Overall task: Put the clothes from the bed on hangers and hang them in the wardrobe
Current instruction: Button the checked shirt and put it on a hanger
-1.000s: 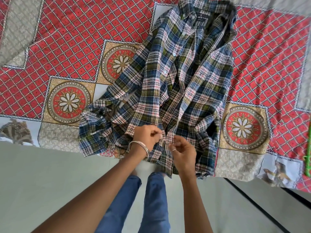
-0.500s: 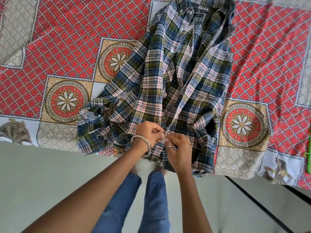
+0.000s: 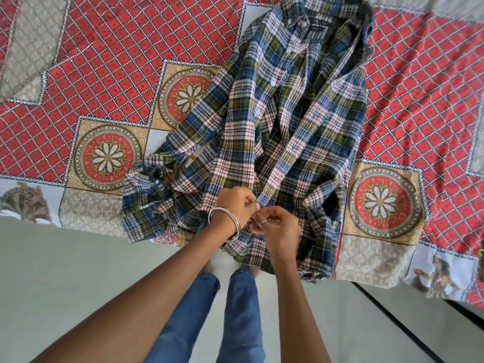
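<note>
A blue, green and white plaid shirt [image 3: 282, 121] lies spread on the bed, collar at the far side and hem hanging over the near edge. My left hand [image 3: 235, 203], with metal bangles on the wrist, pinches the shirt's front placket near the hem. Right beside it, my right hand [image 3: 279, 226], wearing a ring, pinches the other front edge. Both hands meet at one spot on the button line, and what the fingertips hold there is hidden. No wardrobe is in view.
The bed carries a red patterned sheet [image 3: 117, 61] with flower medallions. A bit of a green object [image 3: 481, 254] shows at the right edge of the bed. Pale floor [image 3: 65, 284] and my blue-jeaned legs [image 3: 235, 323] are below.
My hands have stayed together on the shirt's lower front, working a little along the button line. The shirt has barely shifted on the bed.
</note>
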